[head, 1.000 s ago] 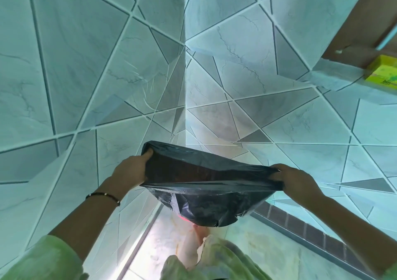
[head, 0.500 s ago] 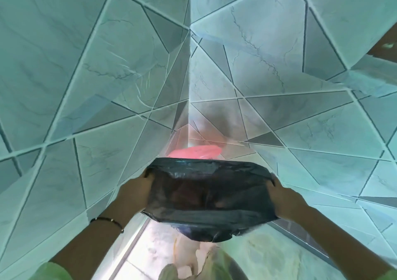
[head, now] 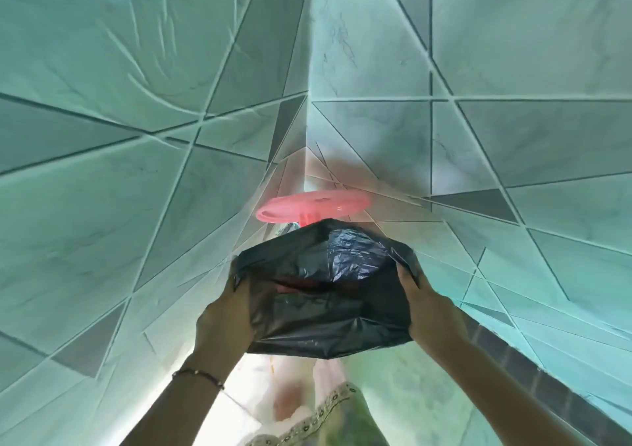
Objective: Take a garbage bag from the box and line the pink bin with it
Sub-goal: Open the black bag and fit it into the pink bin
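Note:
A black garbage bag [head: 328, 295] is held open between both hands, low in the middle of the head view. My left hand [head: 224, 315] grips its left edge and my right hand [head: 429, 312] grips its right edge. Behind the bag, in the tiled corner, the pink bin's raised lid [head: 314, 204] shows as a flat pink disc. A bit of pink shows through the bag's mouth [head: 290, 286]. The bag hides the bin's body. The box is out of view.
Two tiled walls meet in a corner [head: 307, 120] right behind the bin. A dark tile skirting [head: 533, 373] runs along the right wall's foot. Pale floor [head: 403, 387] and my clothing [head: 325, 421] lie below the hands.
My view has tilted down and closer to the corner. The pink lid has come into sight, and my hands have brought the open bag forward and down over the bin.

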`<state>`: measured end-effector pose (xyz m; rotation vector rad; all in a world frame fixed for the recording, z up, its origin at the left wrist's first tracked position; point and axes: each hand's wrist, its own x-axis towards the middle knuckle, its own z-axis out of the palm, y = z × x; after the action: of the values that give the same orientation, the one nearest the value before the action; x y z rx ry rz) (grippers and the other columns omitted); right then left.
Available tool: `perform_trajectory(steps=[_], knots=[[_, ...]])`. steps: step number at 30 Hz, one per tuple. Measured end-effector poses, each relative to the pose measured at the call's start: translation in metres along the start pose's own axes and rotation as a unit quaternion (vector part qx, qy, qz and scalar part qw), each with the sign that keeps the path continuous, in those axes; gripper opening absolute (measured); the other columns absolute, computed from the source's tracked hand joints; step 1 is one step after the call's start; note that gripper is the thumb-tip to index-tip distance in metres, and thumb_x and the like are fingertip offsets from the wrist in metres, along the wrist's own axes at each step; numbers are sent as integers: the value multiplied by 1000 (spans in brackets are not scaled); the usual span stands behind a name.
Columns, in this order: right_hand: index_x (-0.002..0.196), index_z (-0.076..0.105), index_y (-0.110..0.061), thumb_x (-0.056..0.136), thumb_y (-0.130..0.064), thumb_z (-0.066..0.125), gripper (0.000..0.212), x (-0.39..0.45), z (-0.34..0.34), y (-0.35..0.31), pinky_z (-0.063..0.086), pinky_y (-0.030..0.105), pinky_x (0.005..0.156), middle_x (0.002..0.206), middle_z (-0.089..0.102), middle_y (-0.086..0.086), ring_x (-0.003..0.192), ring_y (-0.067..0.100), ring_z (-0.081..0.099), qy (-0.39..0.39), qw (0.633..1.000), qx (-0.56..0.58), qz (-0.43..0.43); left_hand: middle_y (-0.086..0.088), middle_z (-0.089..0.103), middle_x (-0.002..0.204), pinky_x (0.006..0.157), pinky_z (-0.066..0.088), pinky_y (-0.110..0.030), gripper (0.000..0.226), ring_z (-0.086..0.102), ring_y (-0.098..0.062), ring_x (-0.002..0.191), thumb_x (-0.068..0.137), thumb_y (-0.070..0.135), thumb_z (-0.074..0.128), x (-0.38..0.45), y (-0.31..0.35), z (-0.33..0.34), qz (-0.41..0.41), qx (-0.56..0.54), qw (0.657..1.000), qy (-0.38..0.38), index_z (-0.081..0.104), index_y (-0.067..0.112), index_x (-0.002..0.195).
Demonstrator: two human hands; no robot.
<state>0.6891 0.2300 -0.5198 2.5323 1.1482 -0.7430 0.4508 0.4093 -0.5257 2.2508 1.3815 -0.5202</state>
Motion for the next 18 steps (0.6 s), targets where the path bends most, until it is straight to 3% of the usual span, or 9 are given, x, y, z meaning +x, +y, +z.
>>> perform_trajectory(steps=[2,4,6,7,9,13,15,18], knots=[[148,-7,-34,84,-1,51,93,13,16,-6,56,31,80,161,0,0,105,28,63,-18,999,-18,-42,-3,32,152,76,56,-38,53,67,-32,82,83,12,54,12,-1,22,8,4,1000,-12,40,24,132],[147,-5,-40,83,6,44,93,26,33,-17,54,23,64,160,-8,-4,77,15,65,-38,996,-18,-80,3,15,159,72,56,-37,52,67,-32,76,83,14,54,26,-4,45,16,17,999,-30,42,29,131],[145,-5,-45,82,8,41,95,42,56,-28,40,18,47,160,-9,-7,54,9,49,-71,992,-3,-104,1,22,157,72,55,-37,50,67,-31,79,85,18,53,40,-6,67,9,29,998,-55,40,27,132],[145,-7,-47,82,8,41,96,50,68,-33,38,19,46,160,-9,-8,52,11,45,-88,990,4,-111,-2,31,152,72,53,-36,49,66,-31,82,86,17,51,46,-5,76,7,38,997,-63,39,25,133],[144,-8,-48,83,6,43,96,67,91,-42,48,25,58,160,-8,-9,63,18,56,-111,986,22,-119,-2,47,140,74,51,-36,54,67,-31,87,87,14,46,59,-4,95,7,45,996,-74,34,26,138],[148,-4,-39,86,-1,51,90,98,121,-56,56,36,79,159,-8,-12,87,26,68,-127,978,71,-150,1,45,143,75,52,-35,69,66,-30,89,86,8,45,86,3,131,15,20,996,-85,20,31,146],[149,-1,-34,85,2,51,90,113,131,-62,57,37,72,157,-11,-17,80,28,68,-125,971,102,-179,1,31,153,74,51,-34,74,66,-31,90,86,7,46,97,11,144,21,10,996,-89,13,32,148],[149,6,-32,74,10,54,99,127,136,-73,49,30,48,153,-9,-20,58,25,64,-65,956,128,-254,0,15,159,76,51,-35,71,66,-35,93,87,9,47,110,20,152,-5,-21,998,-62,17,27,148]])
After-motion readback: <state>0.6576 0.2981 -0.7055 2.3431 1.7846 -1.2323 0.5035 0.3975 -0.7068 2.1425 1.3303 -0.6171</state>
